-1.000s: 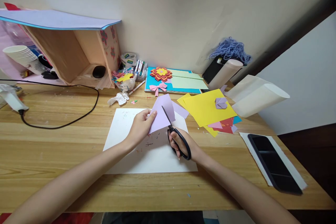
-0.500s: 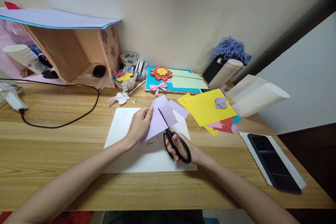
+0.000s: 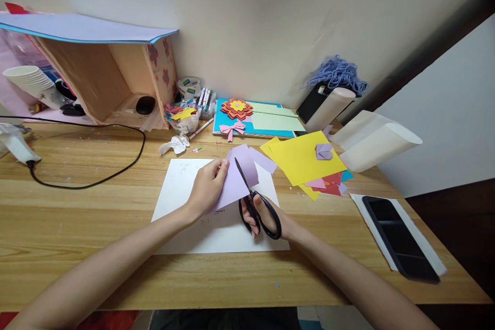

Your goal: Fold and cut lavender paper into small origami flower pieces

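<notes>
A purple paper (image 3: pixel 232 185) is pinched in my left hand (image 3: pixel 207 185), thumb on top, above a white sheet (image 3: pixel 178 232) on the table. My right hand (image 3: pixel 266 216) has its fingers through the handles of black scissors (image 3: pixel 253 201). One blade lies over the purple paper, which curls up on its right side; the other blade is hidden under it. Behind the held paper rests another purple piece (image 3: pixel 265 161).
Yellow sheets (image 3: pixel 305 160) and coloured scraps (image 3: pixel 328 184) lie to the right, with a phone (image 3: pixel 400 237) beyond. A card with a paper flower (image 3: pixel 236 109), a scrap cup (image 3: pixel 187 121) and crumpled tissue (image 3: pixel 176 143) sit behind. A black cable (image 3: pixel 96 184) loops at left.
The scissors' handles have spread wider and the blade sits a little farther over the purple paper. The paper's right part now curls upward, and its lower corner shows below the blade.
</notes>
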Tool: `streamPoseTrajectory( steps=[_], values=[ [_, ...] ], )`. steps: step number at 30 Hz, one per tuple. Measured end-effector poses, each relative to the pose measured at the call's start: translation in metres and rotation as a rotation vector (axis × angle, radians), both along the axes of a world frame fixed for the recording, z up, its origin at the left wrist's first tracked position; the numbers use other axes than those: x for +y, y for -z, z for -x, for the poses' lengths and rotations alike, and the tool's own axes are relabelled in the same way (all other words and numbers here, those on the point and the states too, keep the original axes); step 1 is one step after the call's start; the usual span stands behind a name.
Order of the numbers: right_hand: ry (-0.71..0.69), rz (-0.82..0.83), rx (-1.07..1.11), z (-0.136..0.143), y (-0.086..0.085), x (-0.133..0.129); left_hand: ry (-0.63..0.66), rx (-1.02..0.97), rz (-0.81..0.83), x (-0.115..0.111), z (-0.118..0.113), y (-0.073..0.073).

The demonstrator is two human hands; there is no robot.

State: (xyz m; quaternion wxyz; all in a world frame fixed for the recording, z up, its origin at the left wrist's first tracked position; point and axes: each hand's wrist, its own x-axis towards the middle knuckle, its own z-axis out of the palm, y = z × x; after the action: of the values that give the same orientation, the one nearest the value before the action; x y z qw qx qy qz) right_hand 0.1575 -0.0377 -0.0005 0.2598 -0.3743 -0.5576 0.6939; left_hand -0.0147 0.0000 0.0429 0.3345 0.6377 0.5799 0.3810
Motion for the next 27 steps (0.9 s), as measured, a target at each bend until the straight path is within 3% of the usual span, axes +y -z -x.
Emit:
streamPoseTrajectory(
  steps=[20, 27],
  values=[
    [0.081, -0.115, -0.091, 0.002, -0.015, -0.003, -0.009, -0.050, 0.024, 0.001, 0.000, 0.000],
    [0.036, -0.099, -0.113, 0.002, -0.015, -0.003, -0.029, -0.084, 0.005, 0.007, 0.006, -0.001]
  ],
)
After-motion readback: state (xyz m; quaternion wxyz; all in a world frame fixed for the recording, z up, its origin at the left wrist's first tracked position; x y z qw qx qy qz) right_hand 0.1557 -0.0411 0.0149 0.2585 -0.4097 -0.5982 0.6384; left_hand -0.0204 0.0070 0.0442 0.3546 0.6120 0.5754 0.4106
